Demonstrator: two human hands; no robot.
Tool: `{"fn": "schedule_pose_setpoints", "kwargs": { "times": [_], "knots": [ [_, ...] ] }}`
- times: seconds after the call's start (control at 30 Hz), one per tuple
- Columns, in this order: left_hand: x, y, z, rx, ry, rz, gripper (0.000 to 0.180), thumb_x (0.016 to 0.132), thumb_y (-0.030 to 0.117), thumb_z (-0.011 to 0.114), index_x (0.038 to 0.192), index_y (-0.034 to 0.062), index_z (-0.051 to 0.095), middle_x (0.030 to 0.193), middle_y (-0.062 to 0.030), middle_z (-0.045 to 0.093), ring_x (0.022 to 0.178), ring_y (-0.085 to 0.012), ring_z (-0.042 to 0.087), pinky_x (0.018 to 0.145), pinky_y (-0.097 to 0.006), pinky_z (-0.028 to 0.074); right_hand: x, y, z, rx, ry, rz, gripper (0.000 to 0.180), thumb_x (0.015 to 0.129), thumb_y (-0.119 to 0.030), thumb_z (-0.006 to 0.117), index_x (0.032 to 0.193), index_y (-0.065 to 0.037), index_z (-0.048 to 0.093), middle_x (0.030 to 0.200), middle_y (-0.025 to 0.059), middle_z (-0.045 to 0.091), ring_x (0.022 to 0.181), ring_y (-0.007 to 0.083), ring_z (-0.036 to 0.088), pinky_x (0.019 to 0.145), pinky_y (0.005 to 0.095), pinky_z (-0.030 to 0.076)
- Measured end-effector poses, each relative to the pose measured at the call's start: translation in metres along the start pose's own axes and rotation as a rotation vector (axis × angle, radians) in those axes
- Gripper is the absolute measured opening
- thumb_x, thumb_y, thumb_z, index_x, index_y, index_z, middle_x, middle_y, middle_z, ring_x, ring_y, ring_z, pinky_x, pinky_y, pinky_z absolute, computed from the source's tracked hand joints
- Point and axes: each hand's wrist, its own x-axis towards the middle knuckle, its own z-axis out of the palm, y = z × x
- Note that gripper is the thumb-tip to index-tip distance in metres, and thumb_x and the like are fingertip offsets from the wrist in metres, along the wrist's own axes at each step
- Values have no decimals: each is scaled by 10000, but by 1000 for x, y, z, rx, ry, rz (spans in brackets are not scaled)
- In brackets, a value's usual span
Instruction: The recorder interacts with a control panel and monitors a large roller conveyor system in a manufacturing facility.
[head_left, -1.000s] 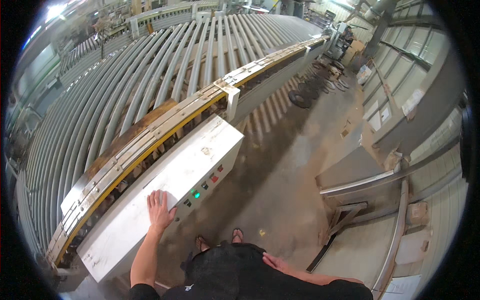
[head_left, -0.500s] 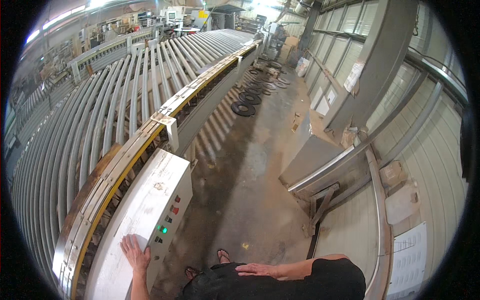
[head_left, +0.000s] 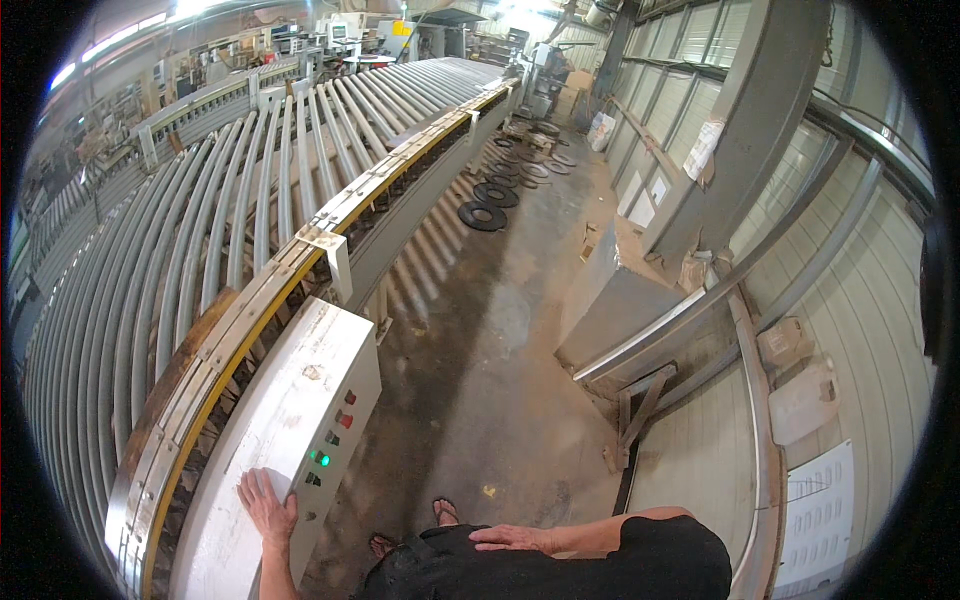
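My left hand (head_left: 267, 507) lies with its fingers spread on top of a white control box (head_left: 290, 400). Its thumb points toward the edge above the side panel. On that panel are red and dark push buttons and one lit green button (head_left: 320, 458). My right hand (head_left: 508, 537) rests flat, fingers stretched out, against my black clothing (head_left: 480, 575) and holds nothing. Along the box's far side runs a curved roller conveyor (head_left: 262, 215) with metal rollers and a yellow-edged rail (head_left: 215, 400).
Several black rings (head_left: 482, 216) lie on the concrete floor (head_left: 470, 340) beside the conveyor. To the right stand a grey steel column (head_left: 740, 130) on a block-like base (head_left: 610, 300), a pale plastic jug (head_left: 804, 402) and a white louvred panel (head_left: 815, 525). Machines fill the background.
The view has shifted very slightly. Both hands stay where they were, the left on the control box and the right on my clothing.
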Motion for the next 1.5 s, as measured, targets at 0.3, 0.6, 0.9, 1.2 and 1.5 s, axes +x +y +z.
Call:
{"fn": "schedule_pose_setpoints", "kwargs": {
  "times": [0.3, 0.6, 0.9, 1.2, 1.5],
  "knots": [
    [-1, 0, -2, -1, 24, 30, 779, 668, 262, 711, 1320, -32, 399, 1365, -262, 378, 1322, -416, 297, 1145, -536, 154, 2, 6, -1, -28, -2, -30, 712, 938, -372, 453, 1508, -91, 132, 1539, 165, 164, 1404, 336, 230, 1115, 462, 251],
    [0, 1, -4, -19, 17, -4, 776, 657, 247, 724, 1314, -15, 407, 1360, -257, 386, 1325, -411, 297, 1150, -532, 150, 1, 20, 3, -45, -27, -59, 764, 897, -308, 518, 1512, -95, 116, 1544, 174, 148, 1400, 342, 242, 1114, 466, 263],
    [0, 3, -5, -9, 1, -8, 797, 661, 250, 734, 1333, -3, 388, 1367, -245, 377, 1335, -399, 286, 1155, -527, 140, 7, 12, -5, -61, 2, -69, 786, 851, -72, 532, 1515, -128, 114, 1548, 137, 153, 1401, 316, 246, 1122, 436, 279],
    [-1, 1, -3, -19, 7, 1, 790, 673, 251, 734, 1337, -4, 391, 1377, -239, 368, 1344, -395, 273, 1162, -523, 125, 11, 5, -11, -3, 2, -62, 669, 940, -220, 452, 1513, -117, 123, 1544, 152, 154, 1413, 315, 217, 1112, 458, 273],
    [5, -2, 0, 15, -40, 5, 766, 703, 314, 706, 1335, -14, 423, 1395, -232, 381, 1359, -395, 264, 1162, -524, 106, 95, -71, -185, -586, -154, 335, 651, 783, -282, 689, 1313, 0, 435, 1310, 205, 509, 1088, 349, 582, 881, 450, 484]
  ]
}}
